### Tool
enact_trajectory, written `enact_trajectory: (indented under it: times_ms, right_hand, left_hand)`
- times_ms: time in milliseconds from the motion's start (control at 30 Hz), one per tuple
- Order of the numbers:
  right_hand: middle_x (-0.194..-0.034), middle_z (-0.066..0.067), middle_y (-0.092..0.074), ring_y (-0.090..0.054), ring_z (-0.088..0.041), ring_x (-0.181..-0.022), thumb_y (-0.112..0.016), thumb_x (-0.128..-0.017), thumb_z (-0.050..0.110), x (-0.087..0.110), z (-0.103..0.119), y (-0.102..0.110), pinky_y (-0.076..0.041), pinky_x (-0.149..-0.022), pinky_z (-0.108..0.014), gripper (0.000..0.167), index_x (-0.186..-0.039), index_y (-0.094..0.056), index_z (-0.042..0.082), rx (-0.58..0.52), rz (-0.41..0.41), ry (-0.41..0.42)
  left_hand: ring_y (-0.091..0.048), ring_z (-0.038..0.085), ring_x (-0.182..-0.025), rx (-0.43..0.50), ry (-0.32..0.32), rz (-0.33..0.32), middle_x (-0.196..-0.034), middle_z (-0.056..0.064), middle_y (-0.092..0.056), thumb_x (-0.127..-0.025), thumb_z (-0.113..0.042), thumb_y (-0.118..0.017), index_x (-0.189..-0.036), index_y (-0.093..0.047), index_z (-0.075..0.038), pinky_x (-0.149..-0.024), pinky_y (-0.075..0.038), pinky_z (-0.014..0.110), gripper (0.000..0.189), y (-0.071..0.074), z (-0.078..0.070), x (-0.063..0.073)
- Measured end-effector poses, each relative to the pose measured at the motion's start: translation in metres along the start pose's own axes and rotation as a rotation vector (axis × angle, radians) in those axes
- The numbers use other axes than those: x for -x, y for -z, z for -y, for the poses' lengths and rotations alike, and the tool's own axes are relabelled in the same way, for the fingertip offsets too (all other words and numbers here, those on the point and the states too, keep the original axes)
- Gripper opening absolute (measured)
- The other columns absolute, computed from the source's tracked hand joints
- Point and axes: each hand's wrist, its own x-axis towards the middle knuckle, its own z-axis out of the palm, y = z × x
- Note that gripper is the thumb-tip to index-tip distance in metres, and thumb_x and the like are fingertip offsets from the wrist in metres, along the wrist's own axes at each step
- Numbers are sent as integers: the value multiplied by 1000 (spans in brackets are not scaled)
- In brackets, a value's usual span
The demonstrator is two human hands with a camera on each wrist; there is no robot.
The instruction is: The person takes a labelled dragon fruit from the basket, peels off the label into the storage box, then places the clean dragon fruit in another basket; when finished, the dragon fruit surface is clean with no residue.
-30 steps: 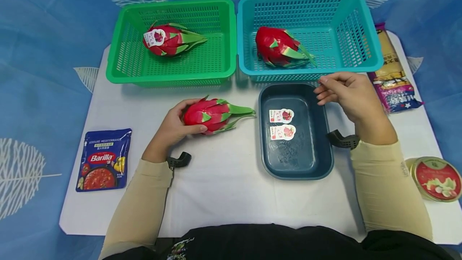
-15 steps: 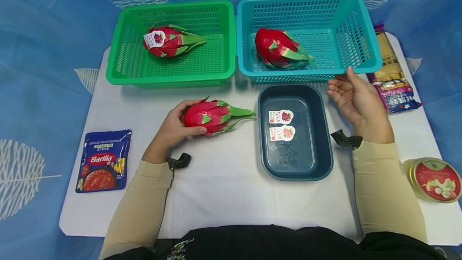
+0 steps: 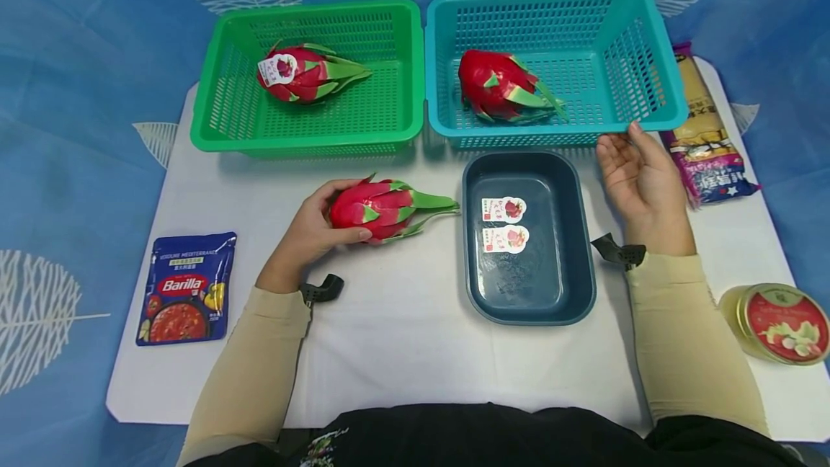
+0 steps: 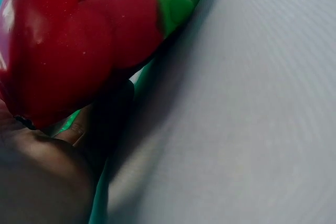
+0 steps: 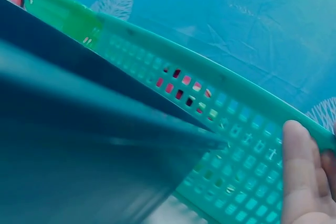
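Here, a dragon fruit (image 3: 379,209) is clasped in the left hand (image 3: 313,229), just left of the navy tray (image 3: 551,287) — and the turquoise basket (image 3: 583,56) is touched near its rim by the right hand (image 3: 643,186), fingers loose.

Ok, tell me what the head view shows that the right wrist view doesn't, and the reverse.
Only the head view shows the left hand, sauce pouch, jar and two stickers lying in the tray. Only the right wrist view shows red fruit through holes in the side of the blue basket. Both show the right hand, tray, blue basket and green basket.
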Motion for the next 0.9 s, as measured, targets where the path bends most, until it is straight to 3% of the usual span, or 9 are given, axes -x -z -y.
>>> enact_trajectory:
  times_ms: [300,600,900]
  right_hand:
    - [-90,-29,-63,-71,-38,-78,-63,-98,-15,-1,-6,1,-64,-74,-41,13,-100,-51,-11,-8,-14,169]
    - [-91,-28,-63,-71,-37,-79,-63,-98,-14,-3,-4,5,-64,-74,-41,13,-99,-51,-10,4,6,171]
    - [-90,-28,-65,-72,-36,-79,-65,-98,-12,-2,-4,5,-64,-71,-39,14,-96,-51,-9,23,11,159]
  left_hand:
    - [-49,30,-135,-27,-43,15,-147,12,-51,-78,10,-87,-149,-52,-1,-100,-55,36,80,0,0,1]
    - [-51,32,-132,-27,-79,19,-145,11,-51,-72,11,-90,-146,-53,-4,-95,-59,39,85,-6,-1,1]
    - [-51,32,-131,-55,-142,-41,-144,11,-53,-71,9,-91,-145,-54,-5,-94,-59,37,84,-6,-1,3]
